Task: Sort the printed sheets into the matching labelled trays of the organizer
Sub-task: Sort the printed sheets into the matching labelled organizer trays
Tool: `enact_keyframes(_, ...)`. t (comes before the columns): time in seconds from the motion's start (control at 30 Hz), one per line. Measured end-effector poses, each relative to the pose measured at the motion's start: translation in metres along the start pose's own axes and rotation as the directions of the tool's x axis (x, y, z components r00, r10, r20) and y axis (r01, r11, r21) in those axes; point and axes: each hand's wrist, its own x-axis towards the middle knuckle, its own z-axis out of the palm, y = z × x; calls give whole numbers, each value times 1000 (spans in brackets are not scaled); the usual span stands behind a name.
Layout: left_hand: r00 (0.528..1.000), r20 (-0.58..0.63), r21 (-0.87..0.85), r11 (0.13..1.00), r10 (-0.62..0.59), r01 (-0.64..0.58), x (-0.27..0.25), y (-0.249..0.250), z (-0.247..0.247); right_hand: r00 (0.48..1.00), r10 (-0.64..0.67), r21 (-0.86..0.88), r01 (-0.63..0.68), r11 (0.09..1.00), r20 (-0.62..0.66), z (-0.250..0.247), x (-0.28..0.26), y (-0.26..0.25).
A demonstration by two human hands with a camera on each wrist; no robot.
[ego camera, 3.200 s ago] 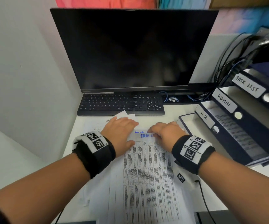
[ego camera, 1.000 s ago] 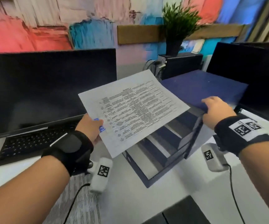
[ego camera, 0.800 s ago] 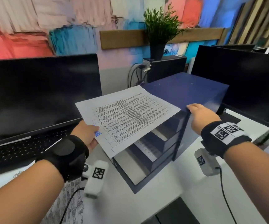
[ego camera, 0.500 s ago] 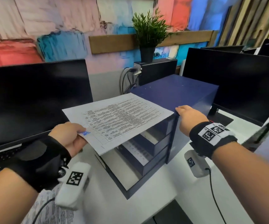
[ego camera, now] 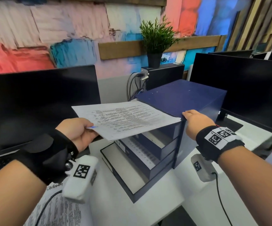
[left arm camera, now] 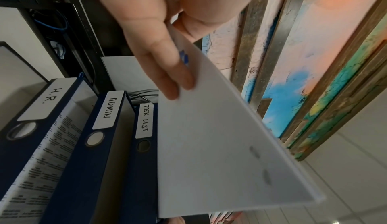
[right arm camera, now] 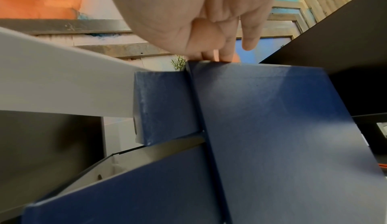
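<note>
My left hand (ego camera: 78,131) pinches the near corner of a printed sheet (ego camera: 123,118) and holds it almost level in front of the top of the dark blue organizer (ego camera: 189,95). The sheet's far edge reaches the organizer's top front. In the left wrist view my fingers (left arm camera: 163,62) lie under the sheet (left arm camera: 209,144), beside trays labelled H.R. (left arm camera: 44,98), ADMIN (left arm camera: 108,110) and TASK LIST (left arm camera: 144,120). My right hand (ego camera: 195,119) rests on the organizer's top front corner, fingertips (right arm camera: 211,57) on its upper edge (right arm camera: 251,65). The lower trays hold printed pages.
More printed sheets (ego camera: 63,209) lie on the white desk at lower left. A black monitor (ego camera: 34,103) and keyboard stand left, a second monitor (ego camera: 246,88) right of the organizer. A potted plant (ego camera: 156,38) and cables sit behind.
The left hand has lifted the sheet from the desk stack, then lowered and flattened it toward the organizer's top tray. The right hand moved to the organizer's corner and stays there.
</note>
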Motion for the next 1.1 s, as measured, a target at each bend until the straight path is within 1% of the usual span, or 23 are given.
enact_keyframes(0.17,999,-44,19,1000,-14,15,12,-7,11,1000,-3,-2,3,1000,27,-1,0,1)
enact_keyframes(0.3,998,-46,-1,999,-33,33,16,-11,16,1000,-4,15,4,1000,22,0,0,3)
enact_keyframes(0.4,1000,7,-17,1000,-25,26,21,-17,22,1000,1,28,-2,1000,31,0,1,3)
enact_keyframes(0.5,999,41,80,997,-5,2,26,-28,30,999,10,33,-11,999,34,0,2,2)
enact_keyframes(0.57,999,53,116,993,-12,6,28,-36,35,999,13,37,-14,999,31,0,1,2)
enact_keyframes(0.7,997,54,46,998,-48,46,35,-49,35,1000,8,43,-10,999,26,0,1,2)
enact_keyframes(0.77,997,53,57,997,-47,44,39,-51,34,1000,10,45,-12,999,24,0,0,2)
enact_keyframes(0.97,1000,21,177,984,9,-12,48,-59,42,1000,0,60,0,998,10,1,-1,3)
enact_keyframes(1.03,1000,10,191,982,3,-5,51,-62,43,1000,-6,56,5,998,7,1,-1,3)
enact_keyframes(1.07,1000,0,248,969,4,-4,53,-64,41,1000,-10,53,9,999,6,1,-2,3)
enact_keyframes(1.1,999,-23,390,920,38,-26,56,-66,37,1000,-14,51,14,999,7,1,-2,3)
